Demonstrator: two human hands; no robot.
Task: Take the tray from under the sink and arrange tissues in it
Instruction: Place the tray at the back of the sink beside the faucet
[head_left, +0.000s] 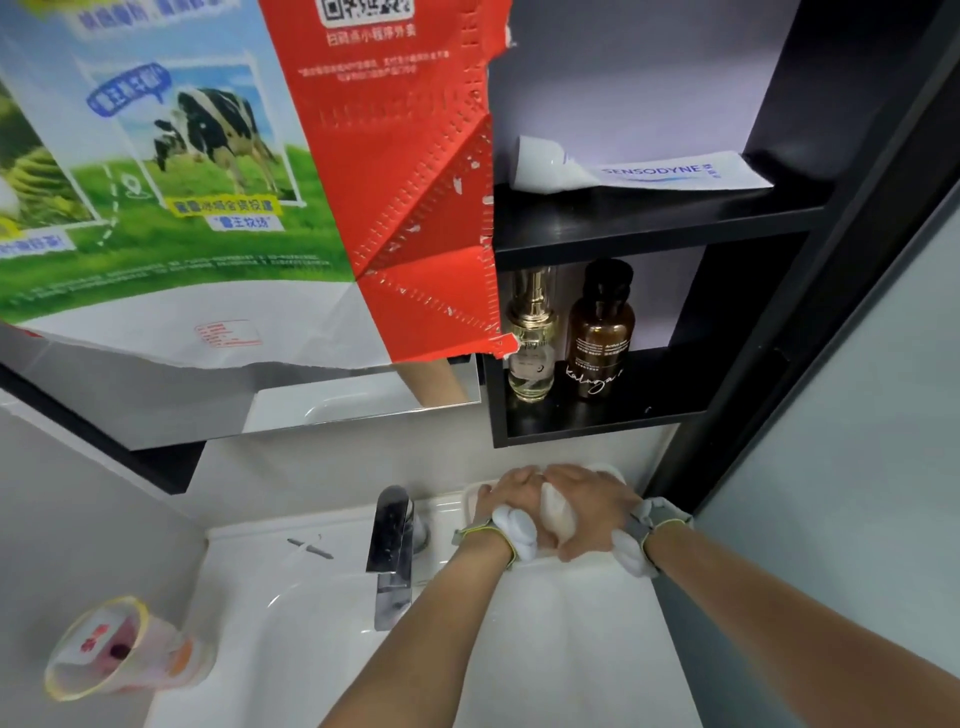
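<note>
A small white tray (469, 498) sits on the sink's back right corner, just right of the faucet; only its rim shows around my hands. My left hand (503, 500) and my right hand (589, 505) are side by side over the tray, fingers curled down into it. Between them they hold a white tissue pack (557, 514), which stands in the tray and is partly hidden by the fingers. White padded pieces on grey wrist straps sit at both wrists. What else lies in the tray is hidden.
A chrome faucet (392, 545) stands left of the tray above the white basin (311, 649). A plastic cup (119, 649) lies tipped at the left. The black shelf (649, 228) above holds two bottles (600, 327) and a toothpaste tube (649, 171). Printed cardboard (208, 156) covers the mirror.
</note>
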